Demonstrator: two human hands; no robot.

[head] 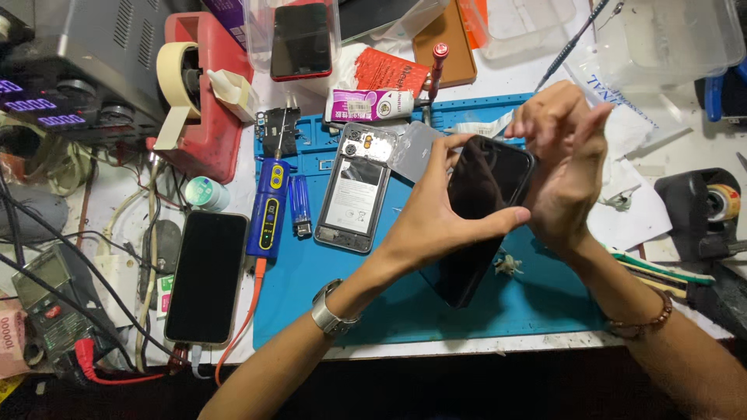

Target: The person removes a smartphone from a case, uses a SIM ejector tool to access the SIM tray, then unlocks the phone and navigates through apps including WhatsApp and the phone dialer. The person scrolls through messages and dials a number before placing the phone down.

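My left hand [432, 222] grips a black phone screen [478, 210] by its left edge and holds it tilted above the blue work mat [373, 311]. My right hand [564, 167] touches the screen's upper right corner, fingers spread around it. A thin grey film [412, 152] sticks out behind the screen's top left. An opened phone body [355, 187], its insides showing, lies on the mat left of my left hand.
A blue electric screwdriver [268, 210] and a small blue lighter [300, 206] lie on the mat's left. A black phone [206, 276] lies off the mat, cable plugged in. Red tape dispenser [198, 101], power supply [78, 70], glue tube [369, 105], plastic boxes [669, 39] stand behind.
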